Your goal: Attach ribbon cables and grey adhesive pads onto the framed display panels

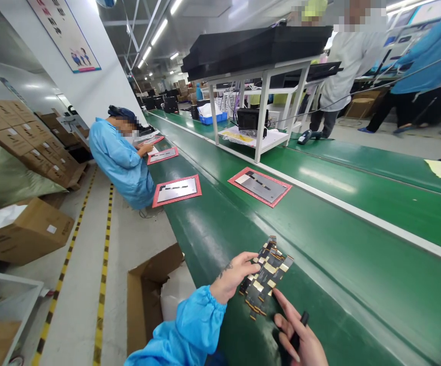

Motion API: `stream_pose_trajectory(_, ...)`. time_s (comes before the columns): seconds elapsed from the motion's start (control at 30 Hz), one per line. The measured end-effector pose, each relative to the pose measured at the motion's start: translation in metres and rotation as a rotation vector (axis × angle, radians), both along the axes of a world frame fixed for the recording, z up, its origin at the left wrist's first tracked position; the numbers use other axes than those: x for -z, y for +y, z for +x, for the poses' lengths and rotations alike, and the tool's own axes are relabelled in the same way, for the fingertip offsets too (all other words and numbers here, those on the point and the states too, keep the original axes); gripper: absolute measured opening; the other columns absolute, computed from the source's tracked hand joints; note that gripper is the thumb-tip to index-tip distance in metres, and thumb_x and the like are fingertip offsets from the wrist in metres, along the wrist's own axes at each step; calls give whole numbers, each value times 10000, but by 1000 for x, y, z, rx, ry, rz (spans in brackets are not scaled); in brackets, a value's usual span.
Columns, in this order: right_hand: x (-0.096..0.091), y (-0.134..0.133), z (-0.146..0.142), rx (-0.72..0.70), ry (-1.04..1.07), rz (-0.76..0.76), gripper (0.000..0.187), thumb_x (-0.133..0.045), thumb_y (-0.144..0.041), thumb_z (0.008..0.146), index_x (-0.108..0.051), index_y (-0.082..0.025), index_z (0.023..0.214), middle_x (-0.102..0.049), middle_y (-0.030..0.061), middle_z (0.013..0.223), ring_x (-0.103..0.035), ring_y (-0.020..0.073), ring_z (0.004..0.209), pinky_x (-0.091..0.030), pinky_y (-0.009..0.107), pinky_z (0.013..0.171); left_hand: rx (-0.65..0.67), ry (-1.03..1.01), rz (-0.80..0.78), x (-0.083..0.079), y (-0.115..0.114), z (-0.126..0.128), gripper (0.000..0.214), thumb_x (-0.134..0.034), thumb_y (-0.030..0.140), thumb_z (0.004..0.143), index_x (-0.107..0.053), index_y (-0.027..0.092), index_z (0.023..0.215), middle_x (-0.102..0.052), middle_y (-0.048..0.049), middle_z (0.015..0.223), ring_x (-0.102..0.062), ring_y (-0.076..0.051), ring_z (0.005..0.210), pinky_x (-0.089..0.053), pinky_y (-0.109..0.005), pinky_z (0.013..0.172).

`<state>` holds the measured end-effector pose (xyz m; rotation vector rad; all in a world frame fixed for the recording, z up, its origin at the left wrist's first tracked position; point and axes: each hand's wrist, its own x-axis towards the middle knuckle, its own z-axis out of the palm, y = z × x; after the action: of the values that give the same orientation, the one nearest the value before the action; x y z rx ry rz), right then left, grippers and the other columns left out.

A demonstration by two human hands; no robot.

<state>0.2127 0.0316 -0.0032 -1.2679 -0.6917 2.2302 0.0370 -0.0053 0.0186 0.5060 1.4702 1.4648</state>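
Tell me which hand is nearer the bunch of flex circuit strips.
Left. The left hand grips the bunch of flex circuit strips; the right hand is just below, holding a small black tool.

The long green surface [243,229] carries several red-edged trays [260,186] with grey plates lying flat, and a white frame stand [262,117] farther back.

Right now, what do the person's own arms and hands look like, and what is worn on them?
The left arm wears a loose bright blue smock sleeve with a gathered elastic cuff at the wrist. The left hand is bare, without a glove, and shows a small dark marking, perhaps a tattoo, near the wrist. The right hand is also bare; no sleeve of the right arm is in view.
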Motion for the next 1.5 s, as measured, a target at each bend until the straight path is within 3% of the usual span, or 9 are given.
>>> stream_pose_trajectory(0.17,-6,-1,-3,28,-5,-7,569,-907,-557,403,-815,-294,899,-576,16,533,-261,42,401,-146,134,340,28,-2,-51,-6,-1,-7,344,-685,293,777,-699,202,1108,-660,-77,1286,-572,-255,1264,-436,-369,1074)
stream_pose_trajectory(0.37,-12,-2,-5,40,3,-5,579,-921,-548,387,-817,-287,894,-572,4,528,-269,36,410,-161,118,336,17,33,-98,-2,1,-16,336,-633,292,810,-683,192,1127,-685,-76,1209,-636,-226,1161,-457,-346,1025)
stream_pose_trajectory(0.57,-10,-2,-5,52,32,-2,597,-945,-539,377,-823,-271,896,-603,21,551,-286,31,408,-169,112,323,27,164,-127,9,10,-13,274,-572,254,867,-675,168,1106,-724,-86,1061,-697,-201,973,-527,-327,898)
stream_pose_trajectory(0.73,-9,-1,-6,73,25,2,626,-961,-531,330,-824,-258,876,-590,19,523,-303,42,417,-160,111,316,62,412,-206,27,25,-9,426,-636,126,760,-638,174,1183,-687,-20,876,-667,-181,817,-548,-324,820)
stream_pose_trajectory(0.9,-9,-2,-9,69,16,37,685,-958,-568,310,-812,-222,883,-586,18,505,-310,46,421,-147,115,320,70,733,-251,35,31,-4,390,-686,131,719,-655,196,1103,-616,-12,917,-607,-224,974,-464,-396,995)
stream_pose_trajectory(1.07,-3,-3,-9,42,-17,94,830,-912,-674,348,-776,-190,1010,-582,2,499,-293,39,404,-149,125,328,110,920,-258,36,32,0,289,-643,130,767,-662,186,1051,-618,-33,928,-610,-228,963,-464,-388,972)
stream_pose_trajectory(1.3,2,-4,-8,21,-42,153,969,-862,-733,403,-705,-137,1151,-583,0,515,-322,60,436,-158,141,338,132,1001,-254,35,34,-2,280,-609,80,771,-679,230,997,-664,-30,804,-648,-219,824,-515,-342,835)
stream_pose_trajectory(1.5,1,-3,-9,15,-49,166,992,-837,-751,407,-686,-131,1167,-589,5,515,-332,68,439,-150,152,347,103,985,-227,33,33,-8,265,-533,56,799,-684,221,941,-684,-32,797,-660,-208,854,-517,-321,844)
